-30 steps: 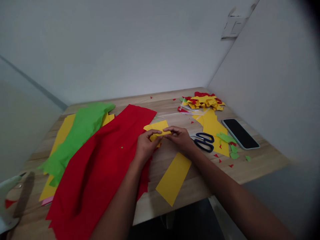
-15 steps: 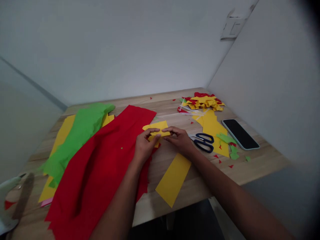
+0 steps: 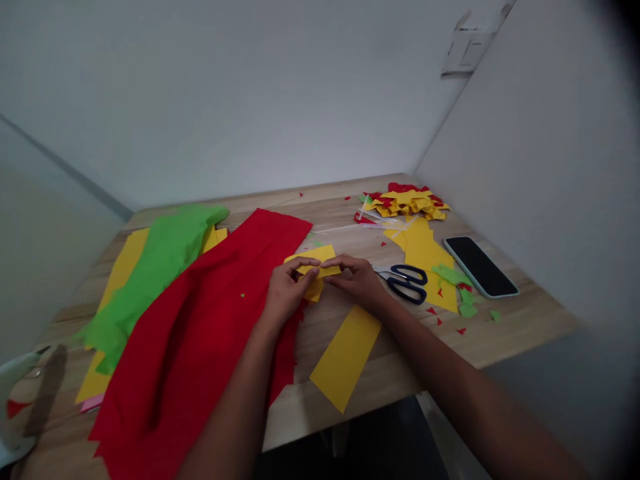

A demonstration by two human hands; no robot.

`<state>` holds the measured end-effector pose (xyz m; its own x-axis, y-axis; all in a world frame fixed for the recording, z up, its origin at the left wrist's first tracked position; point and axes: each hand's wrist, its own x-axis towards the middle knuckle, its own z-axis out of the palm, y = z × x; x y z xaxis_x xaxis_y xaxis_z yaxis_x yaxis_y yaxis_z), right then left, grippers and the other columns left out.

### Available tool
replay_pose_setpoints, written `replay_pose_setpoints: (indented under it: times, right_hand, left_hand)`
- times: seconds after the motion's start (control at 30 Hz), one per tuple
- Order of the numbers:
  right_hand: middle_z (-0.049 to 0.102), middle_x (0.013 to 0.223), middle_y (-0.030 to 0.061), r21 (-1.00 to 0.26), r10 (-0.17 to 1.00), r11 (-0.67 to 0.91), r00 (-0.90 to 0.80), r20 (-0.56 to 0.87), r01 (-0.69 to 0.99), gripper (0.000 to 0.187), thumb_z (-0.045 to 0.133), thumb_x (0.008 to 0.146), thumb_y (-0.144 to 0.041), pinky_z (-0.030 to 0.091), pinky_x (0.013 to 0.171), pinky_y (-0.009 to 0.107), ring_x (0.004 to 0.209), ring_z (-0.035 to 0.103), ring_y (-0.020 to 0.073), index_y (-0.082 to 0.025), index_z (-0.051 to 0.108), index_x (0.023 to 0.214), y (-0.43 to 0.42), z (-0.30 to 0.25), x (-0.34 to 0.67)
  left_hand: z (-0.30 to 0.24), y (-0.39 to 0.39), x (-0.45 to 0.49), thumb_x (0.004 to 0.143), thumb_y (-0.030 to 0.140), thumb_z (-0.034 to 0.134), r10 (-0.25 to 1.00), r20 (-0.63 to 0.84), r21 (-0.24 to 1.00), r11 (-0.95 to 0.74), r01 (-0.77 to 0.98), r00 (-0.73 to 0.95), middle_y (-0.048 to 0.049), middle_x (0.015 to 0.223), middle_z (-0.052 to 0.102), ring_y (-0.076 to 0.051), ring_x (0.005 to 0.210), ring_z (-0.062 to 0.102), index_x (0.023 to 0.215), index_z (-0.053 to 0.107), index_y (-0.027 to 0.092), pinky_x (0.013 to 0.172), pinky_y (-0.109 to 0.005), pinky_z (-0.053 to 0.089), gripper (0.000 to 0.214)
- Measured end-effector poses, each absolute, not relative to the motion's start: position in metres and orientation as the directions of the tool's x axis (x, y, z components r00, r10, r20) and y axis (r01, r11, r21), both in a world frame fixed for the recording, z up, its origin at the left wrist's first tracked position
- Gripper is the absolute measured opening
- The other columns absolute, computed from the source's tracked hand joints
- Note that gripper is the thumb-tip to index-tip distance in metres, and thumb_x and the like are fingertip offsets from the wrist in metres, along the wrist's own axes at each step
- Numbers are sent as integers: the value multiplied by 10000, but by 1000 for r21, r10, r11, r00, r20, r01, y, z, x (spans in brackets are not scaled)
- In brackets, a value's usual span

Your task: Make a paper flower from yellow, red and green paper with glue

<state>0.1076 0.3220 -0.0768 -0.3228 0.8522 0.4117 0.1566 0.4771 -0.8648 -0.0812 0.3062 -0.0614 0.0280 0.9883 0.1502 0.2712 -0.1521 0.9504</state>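
Note:
Between my two hands is a small piece of yellow paper [image 3: 315, 254], which looks folded or bent. My left hand [image 3: 289, 285] pinches it from the left, thumb and forefinger closed on it. From the right, my right hand [image 3: 356, 281] pinches the same piece, its fingertips almost meeting the left ones. Part of the paper is hidden by the fingers. Below the hands lies a yellow paper strip [image 3: 346, 360]. Dark-blue-handled scissors [image 3: 407, 283] rest just right of my right hand, their blades partly hidden behind it.
A large red sheet [image 3: 200, 347] covers the table's left side, beside a crumpled green sheet [image 3: 155, 267] over yellow sheets [image 3: 125, 263]. At right are a phone [image 3: 481, 267], yellow offcuts [image 3: 425, 257] and a heap of red and yellow scraps [image 3: 413, 202]. A pale tool [image 3: 15, 407] stands far left.
The yellow piece is tilted slightly differently between my fingers, its lower flap a little lower. Both hands stay in nearly the same place, and the things on the table have not moved.

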Motion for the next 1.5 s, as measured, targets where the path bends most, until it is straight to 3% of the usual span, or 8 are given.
replay_pose_setpoints:
  times: [0.23, 0.4, 0.7, 1.07, 1.23, 1.5]
  right_hand:
    - [749, 957, 47, -851, 834, 504, -338, 436, 148, 235, 760, 828, -391, 473, 795, 337, 911, 641, 215, -268, 773, 1027, 322, -74, 108]
    - [754, 957, 33, -855, 832, 502, -342, 437, 130, 183, 719, 847, -294, 460, 748, 306, 846, 633, 186, -262, 772, 1019, 322, -74, 108]
    - [763, 1074, 34, -865, 826, 476, -419, 377, 159, 293, 719, 821, -234, 491, 773, 314, 892, 651, 193, -274, 759, 1108, 321, -71, 110]
    - [779, 923, 37, -869, 836, 480, -361, 413, 119, 146, 746, 833, -381, 516, 767, 335, 827, 693, 202, -282, 798, 926, 319, -69, 110]
    - [754, 819, 23, -878, 867, 463, -265, 422, 117, 173, 777, 800, -410, 515, 740, 313, 772, 681, 189, -240, 767, 831, 317, -68, 110]
    - [773, 878, 33, -853, 838, 488, -373, 397, 188, 122, 733, 830, -276, 512, 736, 286, 764, 671, 164, -234, 793, 927, 318, -69, 112]
  left_hand:
    - [-58, 305, -83, 785, 405, 686, 980, 174, 943, -192, 270, 92, -83, 961, 785, -226, 886, 708, 895, 786, 188, 747, -295, 530, 263]
    - [-60, 305, -82, 783, 402, 694, 984, 155, 938, -176, 300, 92, -85, 940, 779, -206, 813, 699, 937, 780, 172, 697, -274, 515, 290]
    - [-59, 306, -81, 775, 398, 692, 984, 168, 943, -176, 282, 55, -66, 911, 780, -205, 818, 698, 897, 774, 184, 720, -286, 525, 259]
    - [-60, 304, -80, 765, 380, 709, 983, 158, 957, -177, 231, 97, -82, 932, 790, -235, 905, 718, 847, 787, 200, 817, -334, 547, 212]
    - [-59, 303, -81, 762, 383, 713, 989, 130, 971, -142, 190, 72, -80, 921, 776, -205, 818, 704, 883, 783, 177, 687, -276, 528, 249]
    - [-59, 303, -81, 741, 415, 704, 996, 67, 975, -54, 218, -56, -66, 852, 755, -117, 556, 571, 961, 786, 143, 510, -218, 409, 359]
